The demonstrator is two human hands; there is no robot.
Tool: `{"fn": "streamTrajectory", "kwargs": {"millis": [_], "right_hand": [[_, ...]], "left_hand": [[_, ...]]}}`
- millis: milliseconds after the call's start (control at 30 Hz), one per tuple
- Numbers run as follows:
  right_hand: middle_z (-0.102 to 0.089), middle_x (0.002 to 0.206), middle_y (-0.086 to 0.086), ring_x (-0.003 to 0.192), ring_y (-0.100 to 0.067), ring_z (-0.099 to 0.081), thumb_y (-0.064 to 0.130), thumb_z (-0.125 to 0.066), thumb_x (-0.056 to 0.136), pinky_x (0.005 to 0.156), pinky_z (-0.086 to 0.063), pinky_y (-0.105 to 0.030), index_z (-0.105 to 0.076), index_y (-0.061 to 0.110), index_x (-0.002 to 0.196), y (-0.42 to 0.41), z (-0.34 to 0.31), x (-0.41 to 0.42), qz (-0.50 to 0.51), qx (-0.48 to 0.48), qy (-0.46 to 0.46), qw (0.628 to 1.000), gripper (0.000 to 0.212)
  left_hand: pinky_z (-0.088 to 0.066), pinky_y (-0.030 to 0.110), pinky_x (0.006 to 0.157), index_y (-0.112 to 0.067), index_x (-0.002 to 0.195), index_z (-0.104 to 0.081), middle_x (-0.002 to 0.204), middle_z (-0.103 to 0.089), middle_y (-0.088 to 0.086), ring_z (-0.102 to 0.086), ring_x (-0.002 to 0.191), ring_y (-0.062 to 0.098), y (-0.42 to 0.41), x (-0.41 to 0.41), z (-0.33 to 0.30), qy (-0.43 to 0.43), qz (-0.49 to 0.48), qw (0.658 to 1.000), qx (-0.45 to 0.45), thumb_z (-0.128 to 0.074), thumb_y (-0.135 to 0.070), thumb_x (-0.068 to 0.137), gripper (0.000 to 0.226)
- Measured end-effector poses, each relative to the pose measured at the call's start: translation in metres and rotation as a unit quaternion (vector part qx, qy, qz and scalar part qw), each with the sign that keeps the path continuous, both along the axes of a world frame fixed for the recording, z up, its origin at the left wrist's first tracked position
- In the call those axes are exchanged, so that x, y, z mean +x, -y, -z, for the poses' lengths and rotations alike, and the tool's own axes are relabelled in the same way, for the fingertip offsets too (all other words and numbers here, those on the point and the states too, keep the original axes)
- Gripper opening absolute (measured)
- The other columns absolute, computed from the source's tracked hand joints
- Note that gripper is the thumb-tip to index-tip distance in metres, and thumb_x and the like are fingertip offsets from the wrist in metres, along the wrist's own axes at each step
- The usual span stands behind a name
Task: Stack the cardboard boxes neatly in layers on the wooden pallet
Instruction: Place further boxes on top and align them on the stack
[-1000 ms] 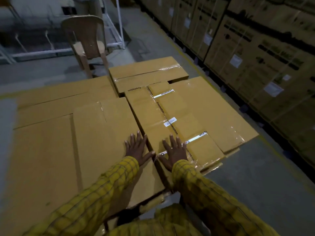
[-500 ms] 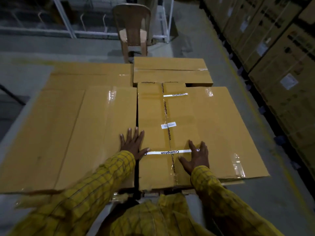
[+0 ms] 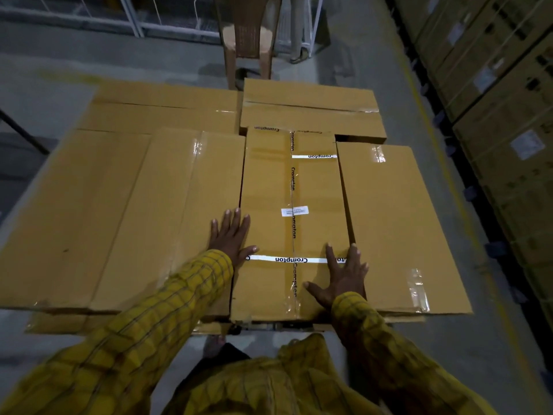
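A layer of brown cardboard boxes lies flat in front of me. The narrow middle box (image 3: 269, 190) carries white "Crompton" tape and a small label. My left hand (image 3: 230, 238) rests flat, fingers spread, across the seam between this box and the taped box to its left (image 3: 167, 220). Flat on the middle box's right edge is my right hand (image 3: 344, 274), beside the wide right box (image 3: 395, 220). Two more boxes lie crosswise at the back (image 3: 308, 109) (image 3: 161, 109). Edges of a lower layer (image 3: 54, 322) show underneath. The pallet is hidden.
A brown plastic chair (image 3: 248, 40) stands just behind the stack. A wall of strapped cartons (image 3: 502, 100) runs along the right side, across a strip of grey floor (image 3: 425, 85). A metal rack (image 3: 134, 22) stands at the back left; someone's foot (image 3: 299, 58) shows near the chair.
My right hand has slid from beside the left hand over to the middle box's right edge. The left hand stays at the seam. My view has swung to face the stack squarely.
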State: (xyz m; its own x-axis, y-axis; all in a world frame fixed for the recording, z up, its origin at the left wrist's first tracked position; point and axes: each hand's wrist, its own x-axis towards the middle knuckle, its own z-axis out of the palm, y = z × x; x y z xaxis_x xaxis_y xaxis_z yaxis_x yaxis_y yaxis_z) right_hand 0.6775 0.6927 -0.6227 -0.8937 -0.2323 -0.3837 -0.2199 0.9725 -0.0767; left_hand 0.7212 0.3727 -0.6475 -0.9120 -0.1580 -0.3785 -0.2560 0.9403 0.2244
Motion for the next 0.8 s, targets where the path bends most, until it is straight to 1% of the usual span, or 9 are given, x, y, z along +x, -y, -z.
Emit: {"fn": "streamTrajectory", "kwargs": {"millis": [67,167,200,300,433,533,633,700,800], "right_hand": [[0.031,0.165,-0.020,0.154,-0.041,0.024,0.094,-0.050,0.070,0.122,0.007,-0.066,0.022,0.046,0.158,0.004,-0.002,0.000,0.009,0.031,0.009,0.999,0.123],[0.033,0.166,-0.012,0.152,-0.045,0.028,0.096,-0.049,0.068,0.117,0.007,-0.073,0.022,0.051,0.155,0.008,-0.008,0.001,0.032,0.054,0.033,0.997,0.121],[0.033,0.166,-0.009,0.151,-0.047,0.028,0.096,-0.051,0.068,0.116,0.007,-0.074,0.022,0.053,0.155,0.008,-0.009,0.000,0.042,0.052,0.041,0.997,0.121],[0.031,0.168,-0.004,0.152,-0.046,0.026,0.091,-0.060,0.068,0.118,0.002,-0.075,0.017,0.056,0.155,0.011,-0.012,-0.002,0.066,0.044,0.058,0.995,0.121],[0.026,0.169,-0.005,0.154,-0.042,0.023,0.078,-0.072,0.072,0.120,-0.001,-0.073,0.011,0.055,0.157,0.015,-0.016,-0.001,0.087,0.030,0.076,0.993,0.122],[0.025,0.170,-0.006,0.155,-0.041,0.022,0.074,-0.078,0.070,0.121,0.000,-0.070,0.008,0.053,0.159,0.019,-0.014,-0.002,0.097,0.026,0.069,0.993,0.125],[0.024,0.170,-0.008,0.155,-0.040,0.020,0.072,-0.080,0.068,0.122,0.000,-0.068,0.007,0.052,0.159,0.021,-0.014,-0.002,0.102,0.025,0.068,0.992,0.127],[0.023,0.170,-0.008,0.156,-0.038,0.018,0.072,-0.080,0.068,0.123,-0.001,-0.068,0.004,0.052,0.159,0.020,-0.014,-0.004,0.105,0.015,0.071,0.992,0.126],[0.018,0.172,-0.007,0.158,-0.036,0.015,0.075,-0.075,0.071,0.121,0.002,-0.068,-0.003,0.052,0.160,0.013,-0.012,-0.007,0.107,-0.024,0.062,0.992,0.118]], "left_hand": [[0.012,0.057,0.122,-0.023,0.162,0.014,0.167,0.030,0.003,0.023,0.156,0.030,-0.001,0.001,0.002,-0.004,-0.001,1.000,-0.005,-0.003,-0.085,0.071,0.112],[0.012,0.057,0.123,-0.023,0.164,0.011,0.169,0.026,0.005,0.022,0.156,0.031,-0.001,0.003,0.003,-0.007,0.002,1.000,-0.003,-0.031,-0.076,0.095,0.097],[0.012,0.057,0.123,-0.022,0.164,0.011,0.169,0.026,0.005,0.023,0.156,0.031,0.000,0.003,0.003,-0.008,0.004,1.000,-0.004,-0.037,-0.071,0.098,0.095],[0.012,0.059,0.123,-0.020,0.163,0.013,0.168,0.028,0.009,0.026,0.155,0.033,0.000,0.004,-0.001,-0.003,0.020,1.000,-0.006,-0.041,-0.066,0.100,0.095],[0.013,0.060,0.122,-0.016,0.163,0.012,0.168,0.025,0.013,0.024,0.155,0.036,-0.002,0.006,-0.007,-0.007,0.040,0.999,0.003,-0.042,-0.062,0.102,0.094],[0.012,0.061,0.122,-0.015,0.163,0.012,0.168,0.024,0.015,0.023,0.155,0.036,0.001,0.004,-0.004,-0.006,0.044,0.999,0.001,-0.042,-0.062,0.102,0.094],[0.010,0.063,0.121,-0.013,0.164,0.009,0.168,0.023,0.017,0.021,0.155,0.040,-0.002,0.001,-0.005,-0.001,0.043,0.999,-0.001,-0.046,-0.059,0.101,0.095],[0.008,0.064,0.121,-0.011,0.164,0.003,0.168,0.022,0.020,0.020,0.154,0.044,-0.009,-0.003,-0.009,-0.007,0.052,0.999,0.005,-0.053,-0.050,0.101,0.094],[0.007,0.063,0.123,-0.008,0.164,-0.007,0.168,0.020,0.021,0.020,0.153,0.047,-0.032,-0.016,-0.017,-0.045,0.103,0.993,0.023,-0.061,-0.031,0.094,0.091]]}}
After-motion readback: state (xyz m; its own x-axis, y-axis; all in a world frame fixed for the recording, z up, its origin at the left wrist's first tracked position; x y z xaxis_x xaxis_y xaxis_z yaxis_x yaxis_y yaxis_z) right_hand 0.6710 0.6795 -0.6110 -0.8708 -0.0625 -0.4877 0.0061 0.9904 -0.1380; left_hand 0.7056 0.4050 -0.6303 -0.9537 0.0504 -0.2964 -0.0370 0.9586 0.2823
